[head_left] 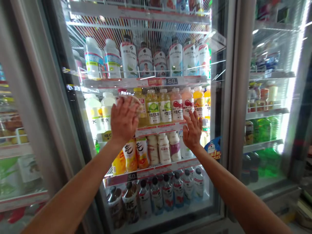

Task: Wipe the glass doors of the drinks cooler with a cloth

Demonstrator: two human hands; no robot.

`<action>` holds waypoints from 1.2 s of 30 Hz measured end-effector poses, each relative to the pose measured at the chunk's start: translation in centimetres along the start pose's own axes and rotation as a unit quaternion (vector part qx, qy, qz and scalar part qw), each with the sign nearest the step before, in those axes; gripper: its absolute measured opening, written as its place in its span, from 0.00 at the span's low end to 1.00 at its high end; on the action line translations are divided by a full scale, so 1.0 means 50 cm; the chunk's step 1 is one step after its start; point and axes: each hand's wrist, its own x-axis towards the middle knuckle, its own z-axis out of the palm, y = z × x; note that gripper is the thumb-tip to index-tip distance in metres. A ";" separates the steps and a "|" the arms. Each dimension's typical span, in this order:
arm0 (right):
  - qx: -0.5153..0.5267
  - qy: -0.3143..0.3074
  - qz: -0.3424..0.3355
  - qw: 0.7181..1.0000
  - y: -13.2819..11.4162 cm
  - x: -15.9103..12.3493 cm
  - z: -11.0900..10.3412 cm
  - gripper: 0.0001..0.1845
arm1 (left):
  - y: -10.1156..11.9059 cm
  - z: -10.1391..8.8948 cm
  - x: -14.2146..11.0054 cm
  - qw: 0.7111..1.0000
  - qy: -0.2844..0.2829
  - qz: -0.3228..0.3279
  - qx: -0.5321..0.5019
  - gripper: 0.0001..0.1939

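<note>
My left hand [124, 120] is raised with its fingers up, pressing a pale, crumpled cloth [136, 102] against the glass door [156, 128] of a drinks cooler. Most of the cloth is hidden behind that hand. To the right, my right hand [193, 130] rests on or very near the same glass, fingers stretched out and slightly apart, holding nothing. Behind the pane, between the hands, are green-labelled bottles [153, 107] and pink bottles with cherry labels [177, 104].
Shelves inside hold white-labelled bottles [175, 58], orange drink packs [130, 156], small cream-coloured bottles [164, 149] and dark-capped bottles [168, 193]. A metal door frame [235, 107] stands at right, beside another cooler section. A round blue sticker [214, 148] is low on the right.
</note>
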 end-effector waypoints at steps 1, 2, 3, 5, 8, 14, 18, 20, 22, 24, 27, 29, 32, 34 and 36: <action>0.001 -0.001 0.001 1.000 0.002 0.000 0.000 0.23 | -0.002 0.000 0.012 0.999 0.007 -0.042 0.000 0.22; 0.004 0.000 0.002 1.000 0.002 0.000 0.000 0.23 | 0.005 0.002 0.019 0.999 0.004 -0.053 -0.006 0.22; 0.011 0.002 0.004 1.000 0.000 0.002 -0.002 0.23 | 0.021 0.006 0.021 0.999 -0.008 -0.034 -0.017 0.22; 0.038 0.018 0.008 0.999 -0.014 0.009 -0.005 0.25 | 0.069 0.019 0.016 0.997 -0.045 0.046 -0.046 0.22; 0.133 0.026 -0.005 0.991 -0.067 0.027 -0.009 0.29 | 0.135 0.037 0.007 0.989 -0.068 0.102 -0.078 0.26; 0.187 -0.063 0.000 0.980 -0.202 0.042 0.020 0.29 | 0.092 0.015 -0.037 0.991 -0.029 0.077 -0.110 0.37; 0.078 -0.112 0.027 0.990 -0.270 0.056 0.052 0.30 | 0.018 -0.004 -0.077 0.995 0.003 0.044 -0.095 0.35; 0.051 -0.110 0.017 0.992 -0.287 0.074 0.066 0.29 | -0.010 -0.006 -0.066 0.996 0.031 -0.011 -0.078 0.31; 0.032 -0.106 -0.024 0.994 -0.275 0.098 0.072 0.25 | -0.033 -0.008 -0.035 0.995 0.033 -0.065 -0.061 0.29; 0.012 -0.099 -0.065 0.993 -0.222 0.118 0.063 0.22 | -0.053 -0.010 0.000 0.994 0.015 -0.098 -0.049 0.29; -0.029 -0.044 -0.017 0.998 -0.074 0.129 0.027 0.20 | -0.068 -0.014 0.024 0.992 -0.003 -0.116 -0.044 0.31; -0.047 0.023 0.068 0.996 0.035 0.123 0.004 0.20 | -0.066 -0.015 0.019 0.993 -0.006 -0.115 -0.040 0.32; -0.051 0.113 0.189 0.974 0.118 0.120 -0.004 0.22 | -0.056 -0.012 0.001 0.995 0.002 -0.094 -0.032 0.34; -0.039 0.125 0.188 0.973 0.086 0.130 0.015 0.24 | -0.051 -0.009 -0.006 0.996 0.013 -0.079 -0.032 0.35; -0.025 0.086 0.127 0.988 -0.001 0.149 0.043 0.26 | -0.049 -0.006 -0.008 0.997 0.019 -0.063 -0.035 0.36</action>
